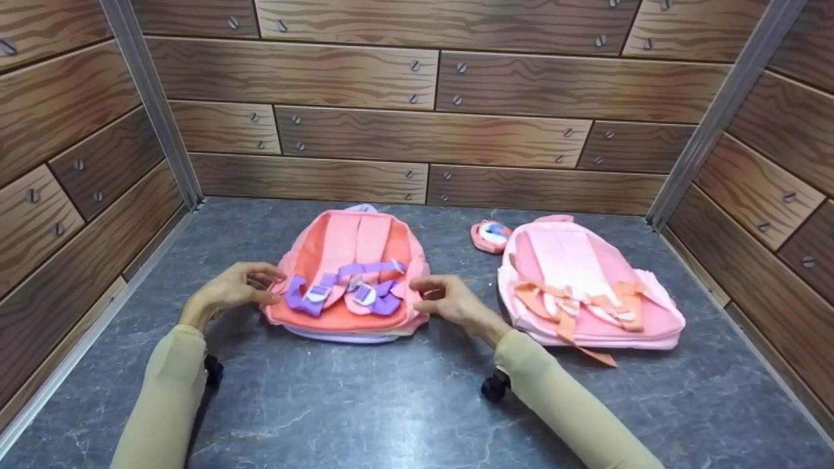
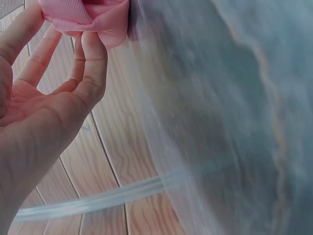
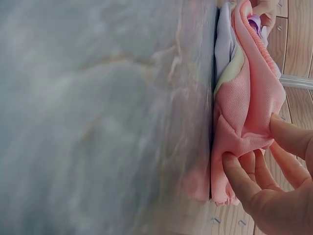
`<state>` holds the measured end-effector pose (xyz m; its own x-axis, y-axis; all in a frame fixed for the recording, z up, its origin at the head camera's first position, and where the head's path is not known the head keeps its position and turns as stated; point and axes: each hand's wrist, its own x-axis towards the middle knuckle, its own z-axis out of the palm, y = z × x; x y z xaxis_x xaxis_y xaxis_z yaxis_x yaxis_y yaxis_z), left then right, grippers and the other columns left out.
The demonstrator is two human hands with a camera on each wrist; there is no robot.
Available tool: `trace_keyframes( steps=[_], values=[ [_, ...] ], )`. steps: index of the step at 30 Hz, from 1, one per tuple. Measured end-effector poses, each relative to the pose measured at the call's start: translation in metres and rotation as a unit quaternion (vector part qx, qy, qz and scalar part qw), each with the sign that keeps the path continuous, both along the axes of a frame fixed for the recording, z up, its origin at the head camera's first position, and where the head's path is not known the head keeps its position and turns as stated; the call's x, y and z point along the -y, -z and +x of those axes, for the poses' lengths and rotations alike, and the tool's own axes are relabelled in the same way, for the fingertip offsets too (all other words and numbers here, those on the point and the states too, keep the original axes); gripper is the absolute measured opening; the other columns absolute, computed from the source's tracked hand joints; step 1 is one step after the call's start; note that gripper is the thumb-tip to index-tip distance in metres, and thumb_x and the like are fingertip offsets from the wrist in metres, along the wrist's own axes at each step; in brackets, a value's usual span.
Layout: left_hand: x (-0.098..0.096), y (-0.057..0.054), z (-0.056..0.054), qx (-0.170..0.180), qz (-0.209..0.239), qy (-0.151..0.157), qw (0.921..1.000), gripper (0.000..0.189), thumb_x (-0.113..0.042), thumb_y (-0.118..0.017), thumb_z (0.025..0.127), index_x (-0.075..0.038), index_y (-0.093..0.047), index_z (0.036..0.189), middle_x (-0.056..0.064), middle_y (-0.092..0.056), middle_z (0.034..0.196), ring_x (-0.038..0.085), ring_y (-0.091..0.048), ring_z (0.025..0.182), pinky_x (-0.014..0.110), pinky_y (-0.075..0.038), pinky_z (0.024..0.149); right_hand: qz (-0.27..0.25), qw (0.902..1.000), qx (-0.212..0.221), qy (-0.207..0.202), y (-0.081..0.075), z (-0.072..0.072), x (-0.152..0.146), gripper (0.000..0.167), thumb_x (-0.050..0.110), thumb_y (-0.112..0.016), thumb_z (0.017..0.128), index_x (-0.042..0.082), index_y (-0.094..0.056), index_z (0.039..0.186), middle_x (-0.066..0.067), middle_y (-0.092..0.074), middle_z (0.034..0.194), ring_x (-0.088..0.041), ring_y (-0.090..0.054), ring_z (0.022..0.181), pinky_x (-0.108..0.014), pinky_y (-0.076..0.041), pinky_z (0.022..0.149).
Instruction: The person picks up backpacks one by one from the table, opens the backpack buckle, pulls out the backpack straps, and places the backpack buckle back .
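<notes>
A coral-pink backpack (image 1: pixel 358 260) lies on the grey tabletop with its straps facing up. Its purple webbing and pale buckles are gathered across the lower half. My left hand (image 1: pixel 234 286) pinches the pack's left side between thumb and fingers. In the left wrist view, that hand (image 2: pixel 54 93) touches a fold of pink fabric (image 2: pixel 90 19). On the opposite side, my right hand (image 1: pixel 456 303) pinches the lower side. Bunched fabric (image 3: pixel 244 117) shows between the thumb and fingers of that hand (image 3: pixel 279 191) in the right wrist view.
To the right lies a light pink backpack (image 1: pixel 567 254) with orange straps, one strap end trailing onto the table (image 1: pixel 365 404). A small red pouch-like item (image 1: pixel 490 236) with a white and blue front sits beside its top left. Wood-patterned walls (image 1: pixel 417 130) enclose three sides.
</notes>
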<state>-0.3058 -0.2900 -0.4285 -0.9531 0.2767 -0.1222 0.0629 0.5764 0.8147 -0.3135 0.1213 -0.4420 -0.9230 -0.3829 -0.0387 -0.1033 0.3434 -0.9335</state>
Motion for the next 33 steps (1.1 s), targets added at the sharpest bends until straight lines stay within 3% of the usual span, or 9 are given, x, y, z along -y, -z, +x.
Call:
trace_keyframes(
  steps=[15, 23, 33],
  values=[
    [0.029, 0.004, 0.007, 0.006, 0.031, -0.018, 0.9993, 0.054, -0.016, -0.074, 0.085, -0.001, -0.055, 0.133, 0.026, -0.054, 0.13, 0.026, -0.054, 0.106, 0.034, -0.053, 0.082, -0.002, 0.9997, -0.012, -0.02, 0.001, -0.003, 0.03, 0.041, 0.002, -0.072, 0.084, 0.002, -0.065, 0.124, -0.017, -0.065, 0.12, -0.023, -0.063, 0.103, -0.027, -0.055, 0.083],
    [0.044, 0.002, 0.012, 0.007, 0.012, -0.03, 0.9994, 0.054, -0.019, -0.072, 0.087, -0.002, -0.054, 0.135, 0.026, -0.052, 0.134, 0.026, -0.056, 0.106, 0.037, -0.053, 0.086, -0.011, 0.9996, -0.005, -0.026, 0.002, -0.006, 0.048, 0.042, 0.0, -0.072, 0.083, 0.0, -0.064, 0.124, -0.018, -0.064, 0.122, -0.024, -0.062, 0.101, -0.027, -0.055, 0.081],
    [0.061, 0.003, 0.019, -0.006, 0.015, -0.037, 0.9992, 0.054, -0.021, -0.071, 0.089, 0.0, -0.052, 0.136, 0.028, -0.051, 0.136, 0.029, -0.053, 0.115, 0.03, -0.053, 0.084, -0.018, 0.9991, -0.001, -0.039, 0.002, -0.006, 0.064, 0.043, -0.001, -0.072, 0.082, 0.001, -0.064, 0.124, -0.016, -0.064, 0.121, -0.022, -0.061, 0.1, -0.024, -0.055, 0.079]
  ],
)
